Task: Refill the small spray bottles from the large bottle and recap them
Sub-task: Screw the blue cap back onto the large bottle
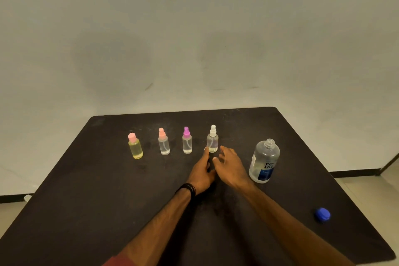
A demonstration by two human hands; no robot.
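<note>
Several small bottles stand in a row on the black table: a yellow-filled one with a pink cap, a clear one with a peach sprayer, one with a purple sprayer and one with a white sprayer. The large clear bottle with a blue label stands uncapped to the right. Its blue cap lies near the right edge. My left hand and my right hand are side by side just in front of the white-sprayer bottle, fingers loose, holding nothing.
A plain pale wall rises behind the table. The floor with a dark baseboard shows on both sides. The table's front half in front of the bottles is bare apart from my forearms.
</note>
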